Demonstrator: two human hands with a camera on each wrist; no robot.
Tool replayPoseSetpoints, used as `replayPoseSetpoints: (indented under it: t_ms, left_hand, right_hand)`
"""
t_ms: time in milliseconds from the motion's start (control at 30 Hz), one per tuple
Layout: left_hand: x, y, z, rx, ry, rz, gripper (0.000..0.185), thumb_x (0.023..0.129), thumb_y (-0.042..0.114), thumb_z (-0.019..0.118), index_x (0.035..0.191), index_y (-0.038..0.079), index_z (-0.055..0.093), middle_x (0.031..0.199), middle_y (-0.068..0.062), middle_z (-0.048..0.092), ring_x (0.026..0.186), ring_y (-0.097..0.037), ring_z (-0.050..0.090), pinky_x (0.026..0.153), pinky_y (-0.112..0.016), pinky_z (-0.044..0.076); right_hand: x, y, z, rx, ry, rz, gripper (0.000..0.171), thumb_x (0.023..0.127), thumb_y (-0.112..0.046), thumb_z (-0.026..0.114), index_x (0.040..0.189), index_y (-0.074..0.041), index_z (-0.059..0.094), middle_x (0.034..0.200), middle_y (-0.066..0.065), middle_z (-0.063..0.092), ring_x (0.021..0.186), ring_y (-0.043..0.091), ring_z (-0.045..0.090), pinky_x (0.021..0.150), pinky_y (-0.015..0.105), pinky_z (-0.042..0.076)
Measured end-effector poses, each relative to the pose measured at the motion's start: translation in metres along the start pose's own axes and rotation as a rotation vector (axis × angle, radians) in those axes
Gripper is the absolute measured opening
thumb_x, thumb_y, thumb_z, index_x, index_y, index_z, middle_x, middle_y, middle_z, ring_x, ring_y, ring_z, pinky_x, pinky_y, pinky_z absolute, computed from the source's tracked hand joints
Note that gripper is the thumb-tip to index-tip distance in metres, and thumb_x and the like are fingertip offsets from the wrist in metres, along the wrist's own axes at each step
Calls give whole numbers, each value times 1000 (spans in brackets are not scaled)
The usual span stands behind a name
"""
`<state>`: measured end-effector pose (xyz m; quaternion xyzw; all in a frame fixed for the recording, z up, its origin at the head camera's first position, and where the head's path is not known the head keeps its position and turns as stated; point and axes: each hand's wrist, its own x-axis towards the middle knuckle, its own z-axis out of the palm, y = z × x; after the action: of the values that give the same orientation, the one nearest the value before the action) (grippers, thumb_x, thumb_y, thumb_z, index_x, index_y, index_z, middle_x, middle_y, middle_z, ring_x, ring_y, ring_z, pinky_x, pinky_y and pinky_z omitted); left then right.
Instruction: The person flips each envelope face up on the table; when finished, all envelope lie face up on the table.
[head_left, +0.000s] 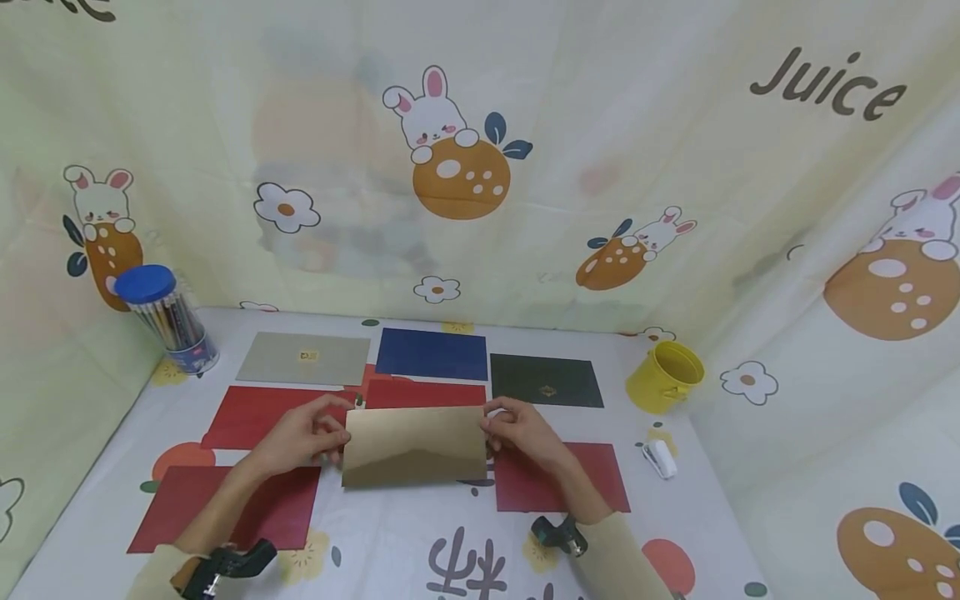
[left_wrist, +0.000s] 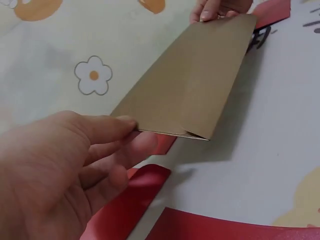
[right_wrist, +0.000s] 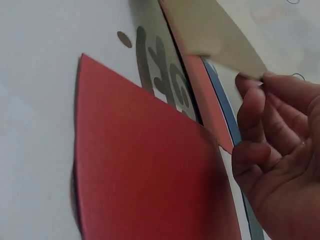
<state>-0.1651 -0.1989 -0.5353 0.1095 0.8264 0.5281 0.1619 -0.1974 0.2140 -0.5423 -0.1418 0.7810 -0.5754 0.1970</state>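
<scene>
A gold envelope (head_left: 415, 445) is held up above the table between both hands. My left hand (head_left: 311, 433) pinches its left edge, and the left wrist view shows the thumb and fingers (left_wrist: 112, 132) closed on the gold envelope (left_wrist: 192, 90). My right hand (head_left: 517, 427) pinches the right edge; in the right wrist view its fingertips (right_wrist: 255, 90) grip the corner of the gold envelope (right_wrist: 220, 35). Under the hands lie red envelopes (head_left: 561, 477), one at lower left (head_left: 225, 508), one behind (head_left: 423, 393).
Along the back lie a silver envelope (head_left: 306, 358), a blue one (head_left: 432, 353) and a dark green one (head_left: 545, 380). A pencil tub with blue lid (head_left: 167, 319) stands at the far left, a yellow cup (head_left: 664, 377) and a small white item (head_left: 660, 457) at right.
</scene>
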Motion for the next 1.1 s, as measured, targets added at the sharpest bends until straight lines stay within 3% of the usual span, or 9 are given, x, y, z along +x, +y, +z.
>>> replayPoseSetpoints:
  t_ms: [167, 267, 433, 600, 867, 1100]
  left_hand:
    - [1, 1, 2, 197, 54, 81, 43, 90, 23, 77, 129, 14, 63, 83, 4, 72, 69, -16, 66, 56, -26, 52]
    - [0, 1, 3, 263, 69, 116, 37, 88, 21, 79, 123, 14, 68, 81, 9, 71, 69, -13, 64, 56, -25, 50]
    - [0, 0, 7, 336, 61, 131, 32, 85, 20, 81, 115, 14, 73, 83, 10, 69, 70, -10, 61, 58, -24, 51]
    - [3, -2, 10, 428, 60, 141, 31, 82, 22, 84, 112, 17, 76, 84, 13, 67, 72, -9, 57, 62, -23, 50]
    - [0, 2, 11, 502, 59, 134, 34, 78, 24, 87, 110, 19, 77, 89, 13, 67, 78, -11, 55, 64, -24, 50]
    - [0, 4, 13, 559, 36, 135, 33, 74, 29, 90, 104, 25, 78, 95, 13, 68, 87, -10, 58, 75, -30, 54]
  right_hand:
    - [1, -1, 0, -140, -24, 22, 32, 95, -26, 72, 122, -12, 64, 70, 15, 65, 65, 27, 64, 71, 34, 56]
    - [1, -3, 1, -208, -66, 34, 32, 94, -24, 72, 124, -17, 64, 68, 13, 65, 60, 26, 62, 66, 34, 55]
    - [-1, -6, 2, -321, -92, 35, 15, 92, -26, 74, 106, -22, 72, 74, 7, 69, 63, 20, 62, 62, 30, 53]
    - [-1, -6, 3, -459, -85, 6, 5, 89, -27, 77, 95, -26, 77, 81, -9, 72, 75, 12, 62, 69, 28, 51]
    - [-3, -8, 9, -489, -115, 10, 6, 88, -25, 77, 95, -23, 78, 84, -12, 71, 78, 12, 61, 70, 29, 51]
    - [-3, -7, 11, -517, -104, 28, 8, 89, -23, 77, 97, -24, 77, 86, -14, 71, 81, 11, 61, 74, 29, 52]
